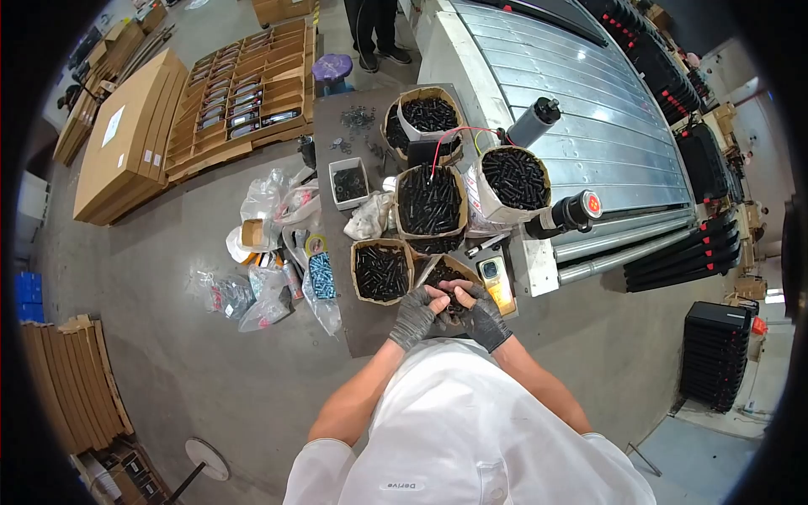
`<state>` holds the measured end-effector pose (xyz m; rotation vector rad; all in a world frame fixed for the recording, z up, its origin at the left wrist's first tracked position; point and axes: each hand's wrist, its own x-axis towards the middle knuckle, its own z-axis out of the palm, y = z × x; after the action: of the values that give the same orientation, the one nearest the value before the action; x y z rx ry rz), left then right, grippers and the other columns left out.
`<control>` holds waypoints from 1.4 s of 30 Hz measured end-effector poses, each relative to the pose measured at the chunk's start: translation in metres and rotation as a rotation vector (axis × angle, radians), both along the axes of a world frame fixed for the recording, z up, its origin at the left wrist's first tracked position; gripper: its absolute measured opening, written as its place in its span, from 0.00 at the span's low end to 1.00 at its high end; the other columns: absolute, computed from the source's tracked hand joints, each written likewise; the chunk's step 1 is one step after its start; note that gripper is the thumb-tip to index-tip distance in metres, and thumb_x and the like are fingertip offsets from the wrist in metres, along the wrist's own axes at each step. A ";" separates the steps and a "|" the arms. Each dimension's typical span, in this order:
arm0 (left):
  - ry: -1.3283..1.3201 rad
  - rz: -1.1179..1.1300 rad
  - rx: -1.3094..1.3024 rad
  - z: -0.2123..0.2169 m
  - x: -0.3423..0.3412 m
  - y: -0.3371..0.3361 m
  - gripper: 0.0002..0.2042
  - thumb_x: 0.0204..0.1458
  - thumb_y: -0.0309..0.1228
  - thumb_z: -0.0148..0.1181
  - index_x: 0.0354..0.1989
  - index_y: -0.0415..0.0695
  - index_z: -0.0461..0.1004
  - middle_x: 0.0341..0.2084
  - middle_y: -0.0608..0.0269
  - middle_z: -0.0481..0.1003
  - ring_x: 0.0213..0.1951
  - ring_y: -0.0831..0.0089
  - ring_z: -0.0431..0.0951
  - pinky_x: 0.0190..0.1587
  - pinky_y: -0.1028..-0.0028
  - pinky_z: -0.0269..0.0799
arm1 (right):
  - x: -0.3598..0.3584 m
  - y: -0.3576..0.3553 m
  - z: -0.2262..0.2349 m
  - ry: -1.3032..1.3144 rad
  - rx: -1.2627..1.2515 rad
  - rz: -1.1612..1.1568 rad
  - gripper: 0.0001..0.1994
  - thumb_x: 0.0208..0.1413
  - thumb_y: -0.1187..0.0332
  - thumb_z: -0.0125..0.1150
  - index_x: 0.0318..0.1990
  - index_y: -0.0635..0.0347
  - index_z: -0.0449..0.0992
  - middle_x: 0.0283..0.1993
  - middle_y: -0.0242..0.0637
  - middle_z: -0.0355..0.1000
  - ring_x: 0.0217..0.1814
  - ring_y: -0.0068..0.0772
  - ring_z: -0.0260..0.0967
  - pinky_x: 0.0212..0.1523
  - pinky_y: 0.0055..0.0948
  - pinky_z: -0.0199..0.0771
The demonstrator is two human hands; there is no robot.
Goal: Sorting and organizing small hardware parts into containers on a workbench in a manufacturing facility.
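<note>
Both my hands wear grey gloves with bare fingertips and meet over a small open carton (422, 271) of black parts at the table's near edge. My left hand (414, 317) is closed, thumb and fingers pinched together. Close beside it, my right hand (483, 318) is closed the same way. Whatever sits between the fingertips is too small to make out. Left of my hands stands a carton of short black rods (381, 272). Beyond is a bigger carton of black rods (430, 200). A phone in a yellow case (497, 286) lies right of my right hand.
A white bin (348, 183) of dark rings and a white plastic bag (368, 217) are on the table's left. Farther back stand more filled cartons (431, 114). A roller conveyor (581, 93) borders the right, with a black cylinder (566, 214) on its edge. Someone's legs (373, 29) show beyond.
</note>
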<state>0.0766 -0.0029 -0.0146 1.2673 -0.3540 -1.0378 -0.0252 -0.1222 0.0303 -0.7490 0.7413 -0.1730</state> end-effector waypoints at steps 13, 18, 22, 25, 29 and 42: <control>0.346 -0.061 -0.073 0.009 0.012 0.012 0.16 0.55 0.36 0.59 0.47 0.39 0.73 0.28 0.64 0.76 0.24 0.78 0.73 0.26 0.79 0.70 | 0.003 -0.001 0.008 0.158 -0.505 0.208 0.12 0.55 0.66 0.60 0.43 0.63 0.74 0.35 0.28 0.72 0.37 0.20 0.67 0.41 0.21 0.69; 0.313 -0.038 -0.068 0.004 0.015 0.016 0.20 0.53 0.40 0.61 0.49 0.40 0.72 0.28 0.64 0.76 0.23 0.78 0.72 0.25 0.79 0.68 | 0.017 -0.018 0.011 0.063 -0.595 0.446 0.13 0.51 0.68 0.64 0.41 0.61 0.71 0.33 0.27 0.69 0.36 0.18 0.66 0.39 0.20 0.68; 0.362 0.035 -0.090 0.003 0.025 0.030 0.17 0.53 0.37 0.62 0.48 0.41 0.73 0.29 0.63 0.75 0.25 0.77 0.72 0.25 0.79 0.67 | 0.024 -0.035 0.018 0.015 -0.596 0.533 0.12 0.50 0.70 0.64 0.41 0.62 0.72 0.32 0.27 0.69 0.37 0.18 0.66 0.40 0.21 0.69; 0.383 0.112 -0.085 -0.002 0.036 0.048 0.16 0.53 0.36 0.62 0.46 0.42 0.73 0.29 0.64 0.76 0.25 0.78 0.74 0.26 0.79 0.69 | 0.014 -0.055 -0.022 0.061 -0.837 0.522 0.11 0.50 0.71 0.62 0.40 0.63 0.73 0.35 0.33 0.73 0.38 0.26 0.70 0.41 0.26 0.70; 0.496 0.194 -0.074 -0.013 0.042 0.066 0.14 0.53 0.35 0.61 0.45 0.42 0.73 0.29 0.64 0.76 0.27 0.77 0.75 0.27 0.79 0.70 | -0.004 -0.060 -0.081 0.356 -1.253 0.819 0.13 0.44 0.76 0.54 0.40 0.59 0.74 0.41 0.48 0.73 0.42 0.49 0.71 0.44 0.35 0.72; 0.529 0.178 -0.077 -0.006 0.030 0.063 0.15 0.52 0.36 0.62 0.44 0.43 0.71 0.28 0.60 0.75 0.24 0.73 0.72 0.25 0.76 0.65 | 0.021 -0.040 -0.088 0.544 -1.653 0.965 0.11 0.46 0.68 0.53 0.39 0.54 0.73 0.44 0.45 0.71 0.43 0.49 0.72 0.42 0.44 0.71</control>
<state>0.1068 0.0604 -0.0202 0.8937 0.1224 -1.1473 -0.0038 -0.1620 -0.0573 -2.7146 0.5310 0.3994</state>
